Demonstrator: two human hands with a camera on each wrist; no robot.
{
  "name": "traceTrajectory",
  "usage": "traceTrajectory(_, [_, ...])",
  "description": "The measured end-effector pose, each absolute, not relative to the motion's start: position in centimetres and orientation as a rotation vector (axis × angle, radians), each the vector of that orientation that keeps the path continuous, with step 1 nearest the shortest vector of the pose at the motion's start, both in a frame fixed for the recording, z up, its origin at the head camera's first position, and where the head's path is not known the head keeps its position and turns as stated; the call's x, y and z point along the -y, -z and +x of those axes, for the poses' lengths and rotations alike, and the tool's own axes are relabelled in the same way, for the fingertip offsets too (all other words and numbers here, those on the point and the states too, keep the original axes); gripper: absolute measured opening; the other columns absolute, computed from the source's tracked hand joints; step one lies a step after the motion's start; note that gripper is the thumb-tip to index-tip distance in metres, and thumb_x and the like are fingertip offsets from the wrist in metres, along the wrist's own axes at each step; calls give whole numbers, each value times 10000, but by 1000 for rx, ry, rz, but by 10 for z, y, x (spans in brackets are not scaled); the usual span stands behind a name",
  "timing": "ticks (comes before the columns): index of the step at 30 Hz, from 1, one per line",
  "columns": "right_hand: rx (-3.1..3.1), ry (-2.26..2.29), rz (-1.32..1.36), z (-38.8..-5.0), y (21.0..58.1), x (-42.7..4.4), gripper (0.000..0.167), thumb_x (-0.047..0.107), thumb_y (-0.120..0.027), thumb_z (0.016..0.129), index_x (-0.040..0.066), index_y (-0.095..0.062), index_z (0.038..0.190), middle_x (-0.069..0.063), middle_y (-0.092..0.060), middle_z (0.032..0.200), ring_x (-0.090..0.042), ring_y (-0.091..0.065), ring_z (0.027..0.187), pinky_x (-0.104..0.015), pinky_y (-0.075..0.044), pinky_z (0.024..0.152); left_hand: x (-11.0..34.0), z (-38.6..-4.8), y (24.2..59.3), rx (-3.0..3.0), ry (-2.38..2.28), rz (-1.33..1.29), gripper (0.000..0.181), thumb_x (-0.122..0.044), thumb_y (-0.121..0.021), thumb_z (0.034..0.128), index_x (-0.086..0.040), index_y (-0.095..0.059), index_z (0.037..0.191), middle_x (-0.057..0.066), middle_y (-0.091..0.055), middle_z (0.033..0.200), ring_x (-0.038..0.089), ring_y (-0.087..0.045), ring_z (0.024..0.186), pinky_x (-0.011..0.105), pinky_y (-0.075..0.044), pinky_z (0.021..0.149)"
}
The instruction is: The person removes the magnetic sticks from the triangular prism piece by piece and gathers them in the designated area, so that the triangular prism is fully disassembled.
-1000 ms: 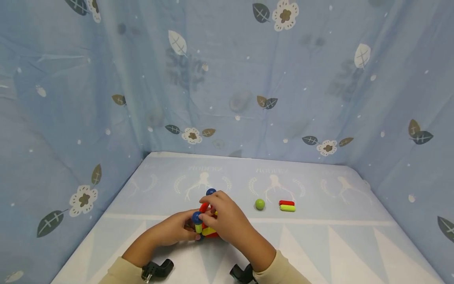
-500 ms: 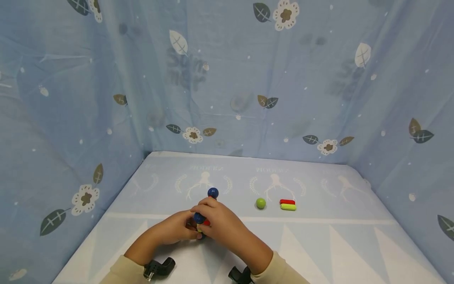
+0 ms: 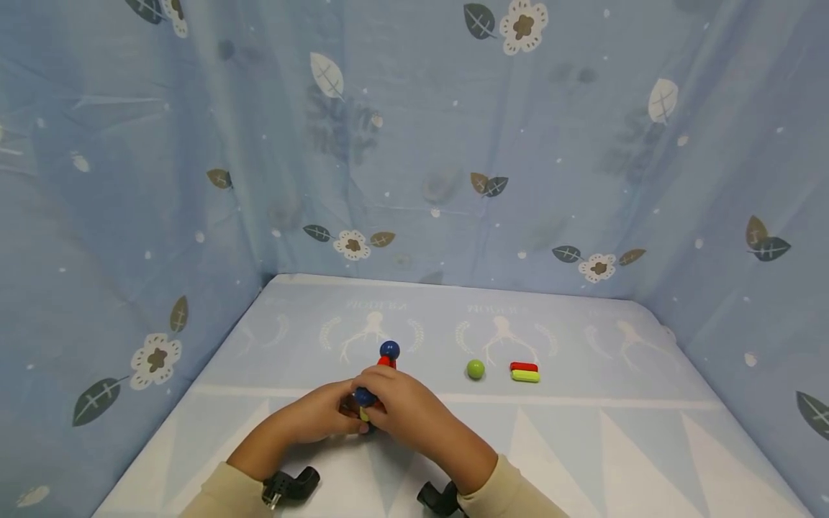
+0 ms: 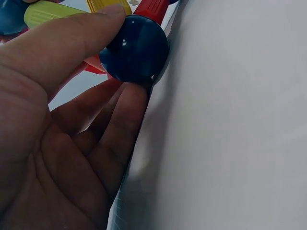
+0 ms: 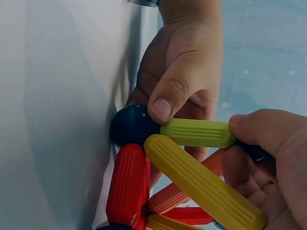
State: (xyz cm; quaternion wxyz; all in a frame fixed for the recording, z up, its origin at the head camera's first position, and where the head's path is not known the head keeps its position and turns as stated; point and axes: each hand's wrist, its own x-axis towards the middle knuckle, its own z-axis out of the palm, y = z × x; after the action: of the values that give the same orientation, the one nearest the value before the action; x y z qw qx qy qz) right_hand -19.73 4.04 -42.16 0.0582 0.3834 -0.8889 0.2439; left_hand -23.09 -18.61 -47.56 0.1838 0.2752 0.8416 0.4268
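Note:
A magnetic construction of coloured rods and dark blue balls stands on the table between my hands. My left hand [image 3: 314, 417] holds its low near corner, thumb and fingers against a blue ball [image 4: 136, 50] at table level. A yellow-green rod [image 5: 196, 132] rises from that ball, as do a yellow rod [image 5: 201, 179] and a red rod [image 5: 126, 184]. My right hand [image 3: 408, 410] curls over the top of the green rod and grips the upper blue ball [image 3: 365, 396] there. Another blue ball [image 3: 389, 350] tops the far side. The right hand hides much of the construction in the head view.
To the right on the table [image 3: 583, 467] lie a loose green ball [image 3: 476, 369], a red rod [image 3: 524, 367] and a yellow-green rod [image 3: 524, 376] side by side. A patterned blue curtain [image 3: 414, 144] encloses the back and sides.
My right hand has come lower and its fingers have curled round the near upper blue ball and green rod, covering more of the construction. The left hand has stayed in place.

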Motion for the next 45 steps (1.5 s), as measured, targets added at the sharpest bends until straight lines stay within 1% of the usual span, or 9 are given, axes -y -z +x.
traceTrajectory(9, [2716, -927, 1129, -200, 420, -43, 298, 208, -702, 1024, 164, -650, 1314, 25, -652, 1324, -81, -621, 1222, -287, -529, 1028, 186, -233, 476, -2365, -1209, 759, 512, -267, -839, 913, -210, -621, 1372, -10, -693, 1185, 176, -685, 1027, 303, -557, 798])
traceTrajectory(13, [2708, -974, 1133, -201, 420, -44, 310, 213, -707, 1021, 166, -651, 1322, 38, -649, 1321, -78, -617, 1230, -277, -527, 1026, 185, -233, 477, -2365, -1211, 754, 484, -259, -840, 912, -221, -632, 1347, -14, -692, 1167, 177, -677, 1011, 307, -554, 787])
traceTrajectory(16, [2696, -1046, 1134, -202, 421, -46, 325, 213, -716, 1016, 193, -652, 1334, 70, -647, 1306, -54, -614, 1195, -259, -533, 993, 185, -233, 477, -2369, -1213, 760, 492, -261, -840, 911, -231, -631, 1355, -11, -688, 1168, 187, -668, 1010, 306, -553, 788])
traceTrajectory(22, [2650, -1260, 1152, -205, 420, -49, 376, 250, -750, 994, 204, -666, 1357, 80, -661, 1261, -11, -608, 1013, -218, -548, 875, 186, -233, 476, -2365, -1230, 772, 515, -251, -843, 907, -227, -628, 1373, 3, -686, 1211, 194, -655, 1038, 283, -551, 835])
traceTrajectory(26, [2619, -1407, 1126, -206, 417, -52, 394, 265, -755, 990, 225, -666, 1371, 59, -659, 1269, -9, -630, 1006, -214, -562, 865, 186, -234, 476, -2351, -1252, 777, 561, -232, -845, 903, -234, -612, 1413, 23, -683, 1260, 195, -663, 1056, 281, -554, 847])
traceTrajectory(31, [2604, -1736, 940, -210, 414, -63, 384, 267, -750, 993, 289, -669, 1367, 14, -671, 1236, -140, -698, 976, -269, -602, 823, 183, -234, 476, -2305, -1265, 755, 731, -226, -843, 907, -258, -503, 1554, 35, -671, 1318, 182, -683, 1053, 276, -567, 847])
traceTrajectory(35, [2575, -1831, 759, -220, 411, -79, 411, 287, -741, 996, 273, -651, 1397, -4, -681, 1192, -214, -684, 976, -305, -610, 829, 181, -233, 476, -2312, -1266, 731, 749, -220, -850, 899, -238, -497, 1559, 37, -687, 1261, 188, -678, 1021, 286, -576, 842])
traceTrajectory(41, [2620, -1665, 440, -241, 417, -104, 437, 269, -750, 989, 210, -624, 1403, -24, -698, 1160, -202, -663, 955, -327, -603, 844, 180, -234, 476, -2317, -1272, 698, 744, -213, -860, 889, -216, -510, 1546, 51, -697, 1256, 205, -681, 1034, 335, -599, 866])
traceTrajectory(45, [2716, -1544, 185, -254, 432, -120, 400, 295, -767, 977, 222, -639, 1348, -17, -696, 1217, -189, -639, 982, -348, -596, 845, 180, -233, 477, -2300, -1272, 673, 722, -198, -857, 891, -206, -521, 1531, 51, -700, 1243, 211, -682, 1052, 354, -599, 883])
